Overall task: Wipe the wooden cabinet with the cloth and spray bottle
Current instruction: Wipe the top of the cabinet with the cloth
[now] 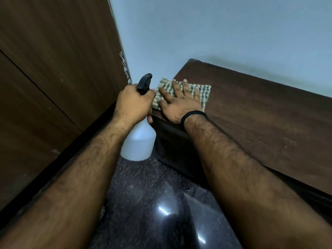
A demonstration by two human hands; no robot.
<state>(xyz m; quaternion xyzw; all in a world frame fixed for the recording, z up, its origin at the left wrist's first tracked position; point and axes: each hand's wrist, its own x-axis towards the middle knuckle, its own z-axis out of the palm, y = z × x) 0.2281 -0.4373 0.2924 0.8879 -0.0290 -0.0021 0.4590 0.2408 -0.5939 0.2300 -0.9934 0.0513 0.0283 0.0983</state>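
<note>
A low dark wooden cabinet (251,112) runs along the wall on the right. A folded checked green-and-beige cloth (203,94) lies on its top near the left corner. My right hand (179,103) presses flat on the cloth with fingers spread; a black band circles the wrist. My left hand (133,103) grips the neck of a white spray bottle (139,142) with a black trigger head (144,82), held upright in the gap left of the cabinet, above the floor.
A tall brown wooden door or wardrobe panel (53,69) fills the left side. A pale blue wall (215,29) stands behind the cabinet. Below is a glossy dark speckled floor (143,203) with light reflections.
</note>
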